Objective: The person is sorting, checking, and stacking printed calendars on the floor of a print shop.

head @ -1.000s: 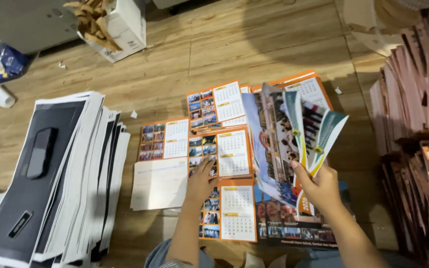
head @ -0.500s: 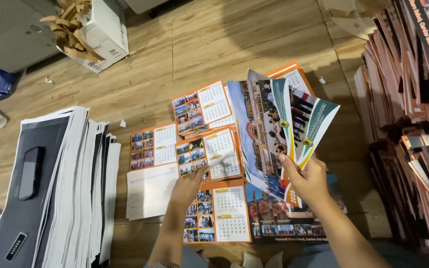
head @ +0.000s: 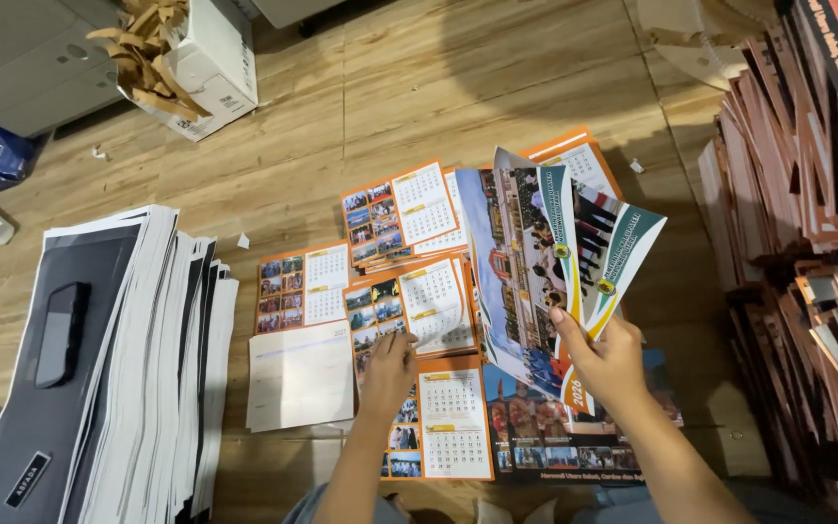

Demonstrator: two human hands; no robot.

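Calendar pages lay spread over the wooden floor (head: 497, 78) in the one head view you had. Your right hand (head: 605, 361) was raised above them, fingers and thumb pinched on the lower edge of a fanned bundle of printed sheets (head: 560, 262); the bundle stood nearly upright, its leaves splayed apart at the top, showing photo collages and teal-and-white covers. Your left hand (head: 389, 364) was down flat, fingers together, pressing the lower edge of an orange-bordered calendar page (head: 429, 306) that topped a small pile in the middle of the spread. Just below that hand lay another orange page with a date grid (head: 453, 427), and beside it, under your right forearm, a darker photo sheet (head: 545, 437). To the left of the pressed page sat one more calendar page (head: 303, 286) with a pale blank-looking sheet (head: 300, 378) touching its lower edge. Further up lay a tilted pile of like pages (head: 404, 209).

Well to your left stood a thick stack of black-and-white printed sheets (head: 138, 388). At the right edge rose tall stacks of brownish boards (head: 788, 223). Top left, a white carton (head: 210, 58) held cardboard scraps.
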